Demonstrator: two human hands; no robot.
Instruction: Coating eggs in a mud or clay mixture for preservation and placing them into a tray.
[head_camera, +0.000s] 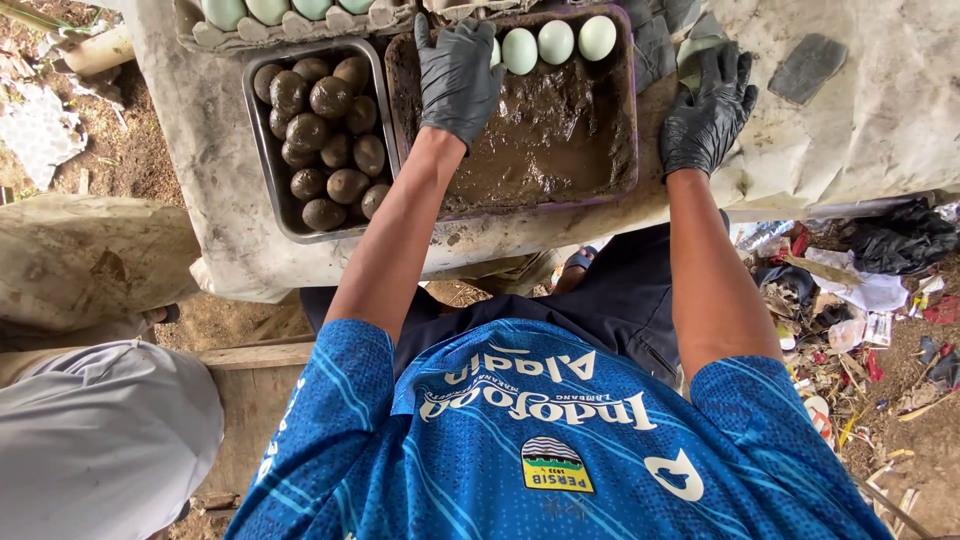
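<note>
Worktop (860, 110): covered with a stained pale sheet, spanning the upper frame, bare ground and litter to either side. Mud tray (620, 150): rectangular metal tray, centre, filled with dark wet mud; three pale blue-green eggs (557, 42) lie in a row along its far edge. Second tray (262, 160): metal, just left of the mud tray and touching it, holding a heap of mud-coated eggs (325, 130), dark and rounded. Egg carton (300, 30): grey pulp, at the far left edge behind the second tray, carrying more pale eggs. Left hand (457, 75): black glove, palm down over the far left corner of the mud tray, fingers extended and together; the glove hides what lies under it, so whether this grip has closed on anything cannot be told. Right hand (705, 105): black glove, resting flat on the worktop just right of the mud tray, fingers spread, grip holding nothing. Dark flat scrap (808, 65): on the sheet, near the right hand, apart from it.
</note>
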